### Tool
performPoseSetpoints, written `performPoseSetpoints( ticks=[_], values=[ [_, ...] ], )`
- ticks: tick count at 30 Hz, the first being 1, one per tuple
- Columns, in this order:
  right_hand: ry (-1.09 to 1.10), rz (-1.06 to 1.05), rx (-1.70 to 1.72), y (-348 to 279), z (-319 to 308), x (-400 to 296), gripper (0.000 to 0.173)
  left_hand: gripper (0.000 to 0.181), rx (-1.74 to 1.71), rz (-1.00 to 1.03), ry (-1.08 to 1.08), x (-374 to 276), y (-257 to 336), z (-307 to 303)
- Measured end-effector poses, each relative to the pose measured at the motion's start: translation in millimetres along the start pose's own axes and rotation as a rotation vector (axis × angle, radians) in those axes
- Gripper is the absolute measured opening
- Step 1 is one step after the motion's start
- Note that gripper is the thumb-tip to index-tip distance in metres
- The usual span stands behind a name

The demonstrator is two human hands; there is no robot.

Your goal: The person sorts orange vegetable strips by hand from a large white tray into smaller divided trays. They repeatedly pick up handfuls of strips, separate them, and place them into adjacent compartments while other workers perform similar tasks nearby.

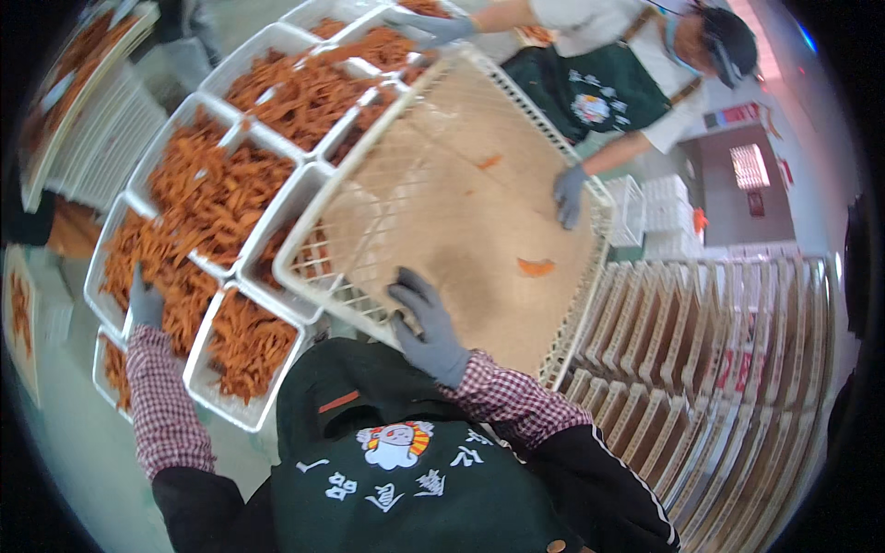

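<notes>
My left hand, in a grey glove, reaches into orange-brown dried food strips heaped in white foam boxes on the left. Its fingertips are partly sunk in the strips, so whether it grips any is hidden. My right hand, also gloved, is over the near edge of a cream plastic mesh tray. Its thumb and fingers are apart with nothing seen between them. A brown liner sheet covers most of the tray. A few orange scraps, including a curved strip, lie on the sheet.
Opposite me, a co-worker's gloved hand touches the tray's far right side; their other hand is over the boxes. Racked trays fill the right. White crates stand behind. Another stack of trays is at far left.
</notes>
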State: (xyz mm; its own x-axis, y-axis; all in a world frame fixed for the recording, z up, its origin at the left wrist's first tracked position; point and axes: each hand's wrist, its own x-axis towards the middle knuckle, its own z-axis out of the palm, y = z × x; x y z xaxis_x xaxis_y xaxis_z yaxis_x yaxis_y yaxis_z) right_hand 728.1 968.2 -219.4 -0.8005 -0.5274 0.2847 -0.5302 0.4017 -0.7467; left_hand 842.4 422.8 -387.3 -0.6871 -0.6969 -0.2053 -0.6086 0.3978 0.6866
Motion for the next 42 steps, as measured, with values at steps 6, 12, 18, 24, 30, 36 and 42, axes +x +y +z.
performPoseSetpoints(
  ticks=[6,12,18,24,30,36,42],
  values=[
    [0.212,0.402,-0.769,129.8,-129.1,-48.8,0.047,0.073,0.395,-0.034,-0.021,15.1,54.2,24.5],
    [0.153,0.459,-1.009,211.0,-162.0,-82.9,0.041,0.067,0.46,0.184,0.064,35.1,61.9,39.5],
    [0.517,0.447,-0.701,198.9,-160.9,-102.7,0.03,0.05,-0.014,0.539,0.038,-9.2,91.4,98.3],
    [0.67,0.059,0.359,31.6,-104.5,-7.6,0.04,0.051,-0.531,0.082,-0.308,-135.1,177.7,116.7],
    [-0.033,-0.543,0.438,-86.8,57.5,164.5,0.071,0.049,-1.435,-0.09,-0.301,-117.2,108.4,193.9],
    [-0.52,0.066,-0.04,-59.9,147.5,193.3,0.057,0.047,-1.319,-0.161,-0.355,-99.1,137.5,202.7],
    [0.285,-0.009,-0.16,-3.4,117.6,111.5,0.046,0.039,-1.003,0.09,-0.337,-97.9,174.9,184.0]
  ],
)
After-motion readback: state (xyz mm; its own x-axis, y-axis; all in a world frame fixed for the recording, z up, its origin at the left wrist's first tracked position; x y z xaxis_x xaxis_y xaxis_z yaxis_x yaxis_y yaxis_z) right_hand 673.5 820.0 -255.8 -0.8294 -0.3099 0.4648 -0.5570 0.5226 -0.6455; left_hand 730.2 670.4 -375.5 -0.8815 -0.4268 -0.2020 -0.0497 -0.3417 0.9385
